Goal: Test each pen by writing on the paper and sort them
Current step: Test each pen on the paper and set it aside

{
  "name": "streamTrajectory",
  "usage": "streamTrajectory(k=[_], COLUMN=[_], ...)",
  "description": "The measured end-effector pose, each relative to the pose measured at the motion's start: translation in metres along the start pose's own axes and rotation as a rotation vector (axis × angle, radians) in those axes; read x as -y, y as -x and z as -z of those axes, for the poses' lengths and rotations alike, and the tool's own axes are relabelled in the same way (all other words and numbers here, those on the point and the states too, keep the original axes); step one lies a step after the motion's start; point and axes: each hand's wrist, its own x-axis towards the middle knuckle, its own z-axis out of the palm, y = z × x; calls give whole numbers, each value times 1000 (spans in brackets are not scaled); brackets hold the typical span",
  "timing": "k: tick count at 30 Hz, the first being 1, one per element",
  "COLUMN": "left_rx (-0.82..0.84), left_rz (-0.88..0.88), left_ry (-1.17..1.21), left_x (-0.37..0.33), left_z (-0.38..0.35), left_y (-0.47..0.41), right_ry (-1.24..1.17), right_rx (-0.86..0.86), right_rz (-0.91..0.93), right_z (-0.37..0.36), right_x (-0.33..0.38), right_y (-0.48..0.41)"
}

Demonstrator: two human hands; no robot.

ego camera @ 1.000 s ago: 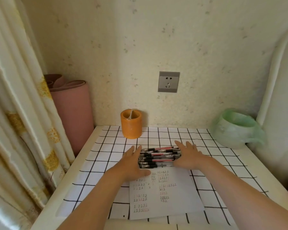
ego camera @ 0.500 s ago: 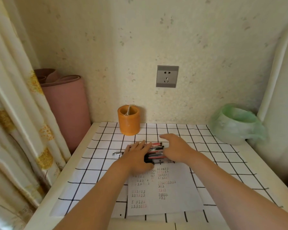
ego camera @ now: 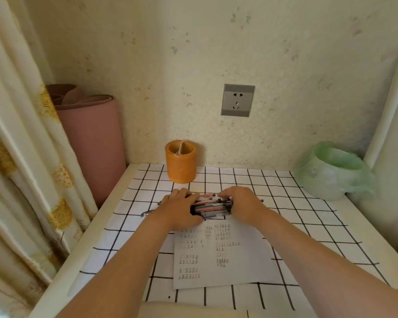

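A bundle of several clear pens (ego camera: 213,206) with red and black caps lies across the top edge of a white paper (ego camera: 221,255) that carries rows of written marks. My left hand (ego camera: 178,211) presses on the bundle's left end and my right hand (ego camera: 241,204) cups its right end, so the pens are squeezed between both hands. One pen tip (ego camera: 147,213) sticks out to the left from under my left hand. An orange divided pen holder (ego camera: 181,164) stands behind the pens, near the wall.
The table wears a white cloth with a black grid (ego camera: 308,226). A bin lined with a green bag (ego camera: 333,171) stands at the back right. A rolled pink mat (ego camera: 90,143) and a curtain (ego camera: 21,157) border the left side. A wall socket (ego camera: 237,100) is above.
My hands have closed in from the ends of the spread row of pens, pushing them into a tighter bundle. The view has tilted up slightly.
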Motion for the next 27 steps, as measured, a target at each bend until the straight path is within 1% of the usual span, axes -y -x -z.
streamTrajectory(k=[1,2,3,5,6,7,8,10,12,15,17,18,19,21,22,24,27], left_rx=[8,18,25,31,30,26,23,26,33,-6,-40,-50,-55,-52,-53,-59,-75], left_rz=[16,27,30,29,29,26,22,9,-8,-51,-60,-56,-49,-32,-26,-24,-21], left_ry=[-5,-14,-23,-33,-34,-32,-28,-14,-8,-13,-21,-27,-30,-36,-42,-47,-35], left_x=[4,7,11,17,19,19,19,16,12,12,17,20,23,30,32,36,38], left_z=[2,4,5,7,6,6,4,2,0,-2,-3,-3,-3,-2,-2,-2,0], left_y=[1,2,2,3,3,3,3,5,7,6,7,7,8,11,12,14,16], right_ry=[-6,39,143,385,450,459,424,309,221,132,56,43,70,170,171,131,60], right_rx=[10,22,40,59,48,30,13,-7,-5,-17,-29,-49,-61,-37,-14,0,-1], right_rz=[22,18,-17,-148,-207,-252,-280,-259,-175,-15,36,32,-13,-166,-215,-214,-131], right_z=[0,1,3,9,11,12,11,8,5,0,-4,-5,-4,0,1,0,-7], right_x=[2,3,2,-3,-6,-9,-12,-15,-14,-4,2,4,5,6,6,6,12], right_y=[-2,-4,-5,-3,-1,1,2,1,-4,-8,-12,-13,-15,-15,-15,-15,-15])
